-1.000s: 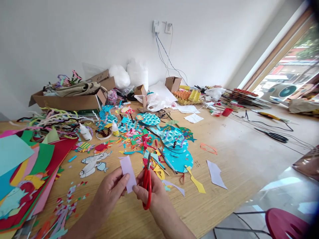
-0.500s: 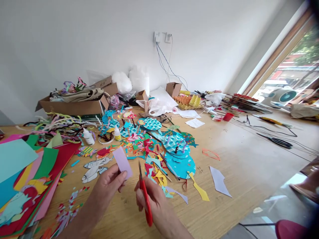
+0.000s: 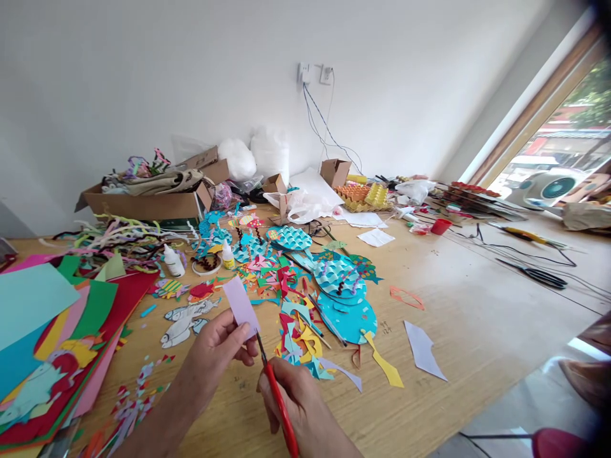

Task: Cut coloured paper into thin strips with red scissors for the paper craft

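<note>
My left hand (image 3: 223,343) pinches a small lilac paper strip (image 3: 239,304) by its lower end, thumb on top. In my right hand (image 3: 291,394) is a pair of red-handled scissors (image 3: 280,407), its blades pointing up and left. The blade tips meet the strip's lower right edge, close to my left fingertips. Beyond the hands lies a heap of coloured paper scraps (image 3: 305,337). Left of the strip are black-and-white paper fish (image 3: 184,324). A larger lilac offcut (image 3: 424,350) rests on the table to the right.
Coloured paper sheets (image 3: 33,292) are stacked at the left. Two glue bottles (image 3: 174,262) stand behind the fish. Turquoise fish-shaped pieces (image 3: 348,315) lie mid-table. Black scissors (image 3: 539,275) and a cable are at the right, and a cardboard box (image 3: 143,207) is at the back.
The scissors have moved up and left, so their tips now reach the lilac strip's edge. My left hand still holds the strip, and the view has shifted slightly.
</note>
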`<state>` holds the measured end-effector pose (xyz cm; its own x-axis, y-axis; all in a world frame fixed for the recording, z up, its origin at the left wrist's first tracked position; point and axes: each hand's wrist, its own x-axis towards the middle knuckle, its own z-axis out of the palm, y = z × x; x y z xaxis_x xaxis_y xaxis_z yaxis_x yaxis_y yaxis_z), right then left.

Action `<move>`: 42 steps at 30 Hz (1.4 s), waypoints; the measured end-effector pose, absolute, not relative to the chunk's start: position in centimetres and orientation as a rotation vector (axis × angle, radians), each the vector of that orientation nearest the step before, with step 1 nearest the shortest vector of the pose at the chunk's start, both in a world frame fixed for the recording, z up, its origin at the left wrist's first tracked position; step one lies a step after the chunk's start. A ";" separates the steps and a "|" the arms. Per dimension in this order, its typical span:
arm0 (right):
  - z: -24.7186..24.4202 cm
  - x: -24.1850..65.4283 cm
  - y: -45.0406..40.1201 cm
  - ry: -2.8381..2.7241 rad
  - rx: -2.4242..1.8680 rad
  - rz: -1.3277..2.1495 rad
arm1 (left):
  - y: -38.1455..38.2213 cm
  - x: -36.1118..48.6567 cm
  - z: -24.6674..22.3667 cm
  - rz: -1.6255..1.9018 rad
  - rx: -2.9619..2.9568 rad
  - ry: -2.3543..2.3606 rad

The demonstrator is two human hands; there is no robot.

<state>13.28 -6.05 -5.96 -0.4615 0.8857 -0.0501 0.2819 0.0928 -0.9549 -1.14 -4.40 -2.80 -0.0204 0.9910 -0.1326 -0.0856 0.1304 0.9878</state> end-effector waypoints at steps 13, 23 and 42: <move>-6.2 13.1 -6.1 -1.746 -1.106 1.463 | -4.6 -1.2 -3.3 1.108 1.076 1.199; -6.3 13.1 -6.2 -1.791 -1.122 1.380 | -4.7 -1.0 -3.2 1.091 1.055 1.204; -7.8 13.2 -6.5 -1.743 -1.138 1.405 | -5.0 -0.8 -3.0 1.057 1.022 1.226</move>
<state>13.24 -6.54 -7.80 -0.4366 0.8983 -0.0492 0.2385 0.0628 -0.9691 -0.78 -5.02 -3.02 0.0445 0.9769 -0.2089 -0.0630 0.2114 0.9754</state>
